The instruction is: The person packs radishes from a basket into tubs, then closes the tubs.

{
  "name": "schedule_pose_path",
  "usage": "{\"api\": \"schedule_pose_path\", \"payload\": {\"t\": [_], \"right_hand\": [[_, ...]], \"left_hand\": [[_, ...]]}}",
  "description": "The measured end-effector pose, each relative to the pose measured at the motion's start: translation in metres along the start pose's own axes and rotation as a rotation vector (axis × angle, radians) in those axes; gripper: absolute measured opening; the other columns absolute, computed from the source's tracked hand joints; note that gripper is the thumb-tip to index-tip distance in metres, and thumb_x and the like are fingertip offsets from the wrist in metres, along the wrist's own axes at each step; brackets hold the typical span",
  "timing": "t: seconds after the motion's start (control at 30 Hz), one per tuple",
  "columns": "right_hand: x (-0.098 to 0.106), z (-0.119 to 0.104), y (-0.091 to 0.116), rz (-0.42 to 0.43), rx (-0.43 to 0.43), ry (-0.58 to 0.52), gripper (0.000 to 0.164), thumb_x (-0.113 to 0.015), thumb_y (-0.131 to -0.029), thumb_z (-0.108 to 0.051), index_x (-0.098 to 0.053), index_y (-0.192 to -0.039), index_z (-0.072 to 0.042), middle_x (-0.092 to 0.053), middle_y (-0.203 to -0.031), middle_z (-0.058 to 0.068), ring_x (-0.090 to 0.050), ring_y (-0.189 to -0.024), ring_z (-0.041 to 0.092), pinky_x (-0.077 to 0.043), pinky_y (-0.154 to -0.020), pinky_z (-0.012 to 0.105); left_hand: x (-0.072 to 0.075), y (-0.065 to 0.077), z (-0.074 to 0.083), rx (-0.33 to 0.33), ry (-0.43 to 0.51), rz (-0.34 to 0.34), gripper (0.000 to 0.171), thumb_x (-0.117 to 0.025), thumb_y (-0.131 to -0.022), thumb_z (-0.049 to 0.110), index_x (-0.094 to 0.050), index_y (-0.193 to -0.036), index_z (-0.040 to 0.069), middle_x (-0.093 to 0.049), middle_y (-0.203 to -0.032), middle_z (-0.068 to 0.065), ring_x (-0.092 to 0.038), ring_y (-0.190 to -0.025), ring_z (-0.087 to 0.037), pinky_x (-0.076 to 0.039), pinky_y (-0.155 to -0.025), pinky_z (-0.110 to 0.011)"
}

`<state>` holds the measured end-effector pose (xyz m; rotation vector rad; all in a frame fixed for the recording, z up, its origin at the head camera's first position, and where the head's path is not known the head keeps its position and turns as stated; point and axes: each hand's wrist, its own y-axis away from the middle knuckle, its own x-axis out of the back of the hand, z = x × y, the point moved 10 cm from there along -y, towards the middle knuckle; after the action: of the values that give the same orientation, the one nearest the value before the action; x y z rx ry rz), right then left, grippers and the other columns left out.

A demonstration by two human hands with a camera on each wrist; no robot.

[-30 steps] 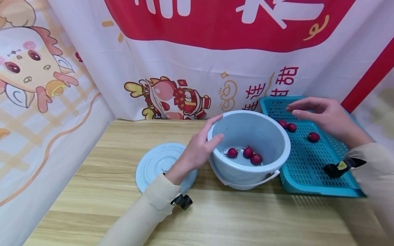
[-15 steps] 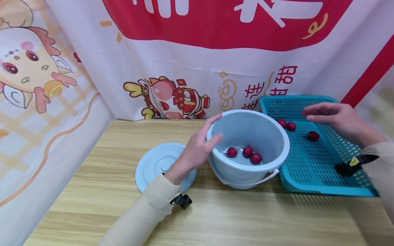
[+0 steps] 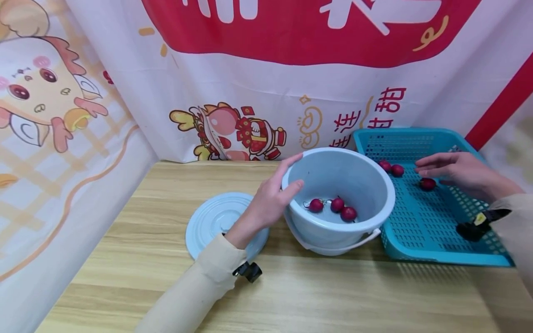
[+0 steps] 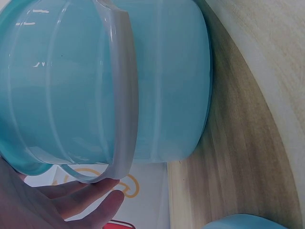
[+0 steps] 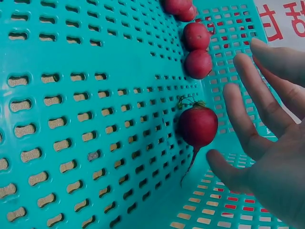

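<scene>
Radishes (image 3: 337, 205) sit inside a blue bucket (image 3: 326, 235), its rim gripped by the left hand (image 3: 270, 196). Right of the bucket, the right hand (image 3: 462, 171) hovers, fingers parted, just beside a radish (image 3: 427, 184) in a teal basket (image 3: 441, 256). A lid (image 3: 214, 219) lies to the bucket's left.

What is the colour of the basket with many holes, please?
Teal, a blue-green. The whole basket shows best in the head view.

The room type is unclear: cartoon-printed cloths (image 3: 266, 88) screen a wood-grain table (image 3: 125, 259) at back and side.
</scene>
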<state>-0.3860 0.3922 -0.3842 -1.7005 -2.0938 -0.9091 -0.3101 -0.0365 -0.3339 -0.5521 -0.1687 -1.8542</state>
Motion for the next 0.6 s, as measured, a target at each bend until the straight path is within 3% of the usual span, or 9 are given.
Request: {"api": "schedule_pose_path", "payload": {"t": [0.07, 0.13, 0.23, 0.37, 0.6], "right_hand": [[-0.001, 0.002, -0.001, -0.009, -0.007, -0.002, 0.056, -0.073, -0.1, -0.042, -0.058, -0.15, -0.023, -0.07, -0.11, -0.031, -0.068, -0.103, -0.002, -0.054, -0.106, 0.066], [-0.001, 0.003, -0.002, -0.006, -0.009, 0.018, 0.062, -0.073, -0.1, -0.04, -0.053, -0.154, -0.017, -0.071, -0.115, -0.026, -0.069, -0.106, 0.003, -0.058, -0.104, 0.058], [-0.002, 0.006, -0.002, -0.002, -0.009, 0.078, 0.073, -0.073, -0.1, -0.039, -0.043, -0.159, -0.007, -0.07, -0.134, -0.002, -0.063, -0.122, 0.02, -0.058, -0.103, 0.058], [-0.005, 0.009, -0.001, -0.01, -0.012, 0.154, 0.078, -0.073, -0.1, -0.036, -0.038, -0.16, 0.0, -0.046, -0.157, 0.032, -0.044, -0.136, 0.047, -0.053, -0.1, 0.065], [-0.005, 0.013, -0.003, -0.008, -0.026, 0.183, 0.07, -0.073, -0.101, -0.031, -0.045, -0.155, 0.004, -0.047, -0.152, 0.037, -0.041, -0.134, 0.052, -0.053, -0.096, 0.063]], "left_hand": [[0.0, 0.0, 0.0, 0.0, -0.001, -0.001, 0.06, -0.05, -0.106, 0.038, -0.031, -0.163, 0.047, -0.042, -0.169, -0.003, -0.052, -0.148, -0.031, -0.055, -0.108, -0.06], [0.0, 0.0, 0.0, 0.0, -0.002, -0.002, 0.061, -0.05, -0.106, 0.039, -0.031, -0.163, 0.046, -0.041, -0.169, -0.003, -0.052, -0.148, -0.031, -0.055, -0.109, -0.06], [0.0, 0.0, 0.0, -0.001, -0.002, -0.004, 0.061, -0.05, -0.106, 0.039, -0.031, -0.163, 0.046, -0.041, -0.169, -0.002, -0.051, -0.148, -0.03, -0.055, -0.109, -0.06], [0.0, 0.0, 0.0, -0.002, -0.002, -0.004, 0.06, -0.05, -0.106, 0.038, -0.031, -0.163, 0.047, -0.041, -0.169, -0.001, -0.051, -0.148, -0.03, -0.054, -0.11, -0.061], [0.0, 0.0, 0.001, -0.004, -0.001, -0.005, 0.061, -0.05, -0.106, 0.037, -0.031, -0.163, 0.046, -0.041, -0.169, -0.001, -0.051, -0.149, -0.03, -0.054, -0.11, -0.06]]}}
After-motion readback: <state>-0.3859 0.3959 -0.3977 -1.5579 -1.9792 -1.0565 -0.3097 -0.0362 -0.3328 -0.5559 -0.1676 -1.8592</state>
